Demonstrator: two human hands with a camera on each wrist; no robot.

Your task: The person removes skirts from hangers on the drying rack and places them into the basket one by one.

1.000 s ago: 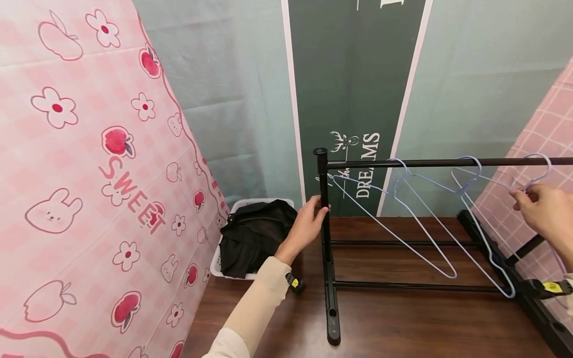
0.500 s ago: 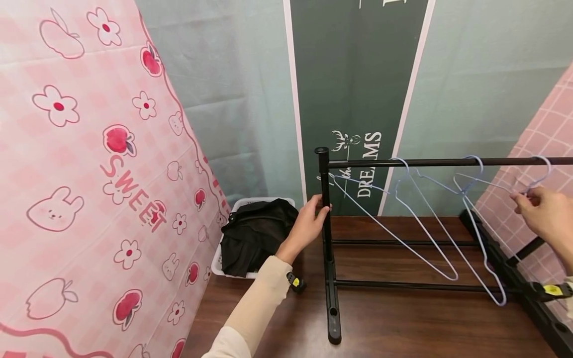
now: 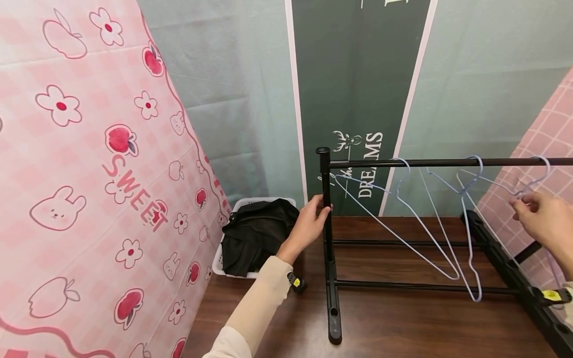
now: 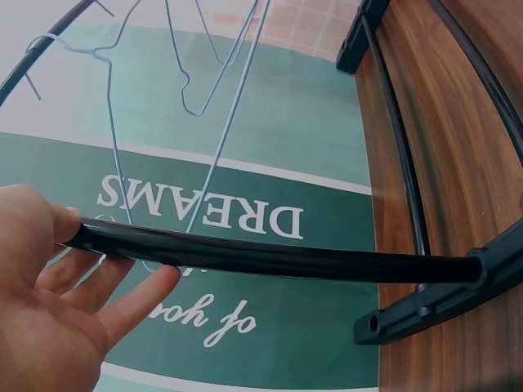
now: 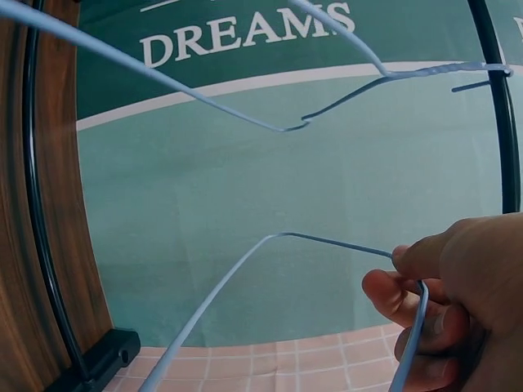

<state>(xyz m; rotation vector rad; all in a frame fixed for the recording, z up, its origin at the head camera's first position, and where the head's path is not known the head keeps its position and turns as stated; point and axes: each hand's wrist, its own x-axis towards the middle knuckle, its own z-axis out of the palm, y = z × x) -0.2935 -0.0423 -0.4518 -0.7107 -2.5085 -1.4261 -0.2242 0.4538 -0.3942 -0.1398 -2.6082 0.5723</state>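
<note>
My left hand (image 3: 309, 221) holds the black upright post (image 3: 327, 223) of a clothes rack. In the left wrist view, the fingers (image 4: 135, 302) reach behind the post (image 4: 245, 253), the thumb along its near side. Three pale blue wire hangers hang from the rack's top bar (image 3: 438, 162). At the right, my right hand (image 3: 543, 219) pinches the rightmost hanger (image 3: 540, 174) just below its hook. The right wrist view shows the thumb (image 5: 425, 255) on this hanger's wire (image 5: 327, 241). Left of it hang the middle hanger (image 3: 470, 248) and the leftmost hanger (image 3: 394, 233), both without clothes.
A white basket (image 3: 218, 261) filled with black cloth (image 3: 257, 236) stands on the brown wood-look floor (image 3: 403, 318), left of the rack. Lower crossbars (image 3: 425, 285) join the rack's feet. A pink printed sheet (image 3: 89, 164) hangs at the left, green-grey curtain (image 3: 237, 99) behind.
The middle hanger has swung, its lower corner shifting left. My right hand stays by the rightmost hanger's neck, and my left hand keeps its hold on the post.
</note>
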